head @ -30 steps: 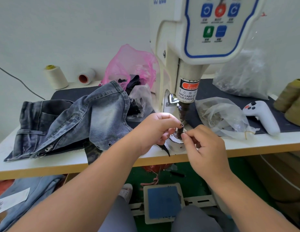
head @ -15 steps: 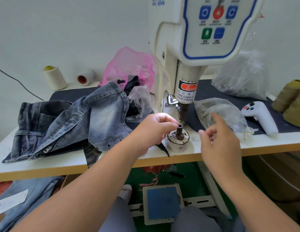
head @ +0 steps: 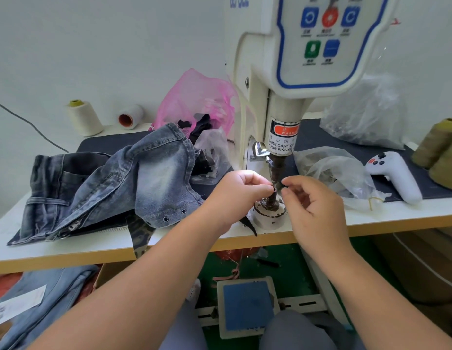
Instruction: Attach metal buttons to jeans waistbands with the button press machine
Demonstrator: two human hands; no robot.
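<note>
Only readable bit is the sticker (head: 282,140) on the press machine (head: 270,102) neck: red "WARNING" strip, then "TAKE CARE OF YOUR FINGER". The control panel (head: 320,41) button captions are too blurry.

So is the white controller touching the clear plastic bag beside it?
Apart. The head view shows a strip of dark mat between the white controller and the clear plastic bag.

wall (head: 93,46): plain white | table (head: 68,251): white top — wood edge | floor (head: 283,251): green
</note>
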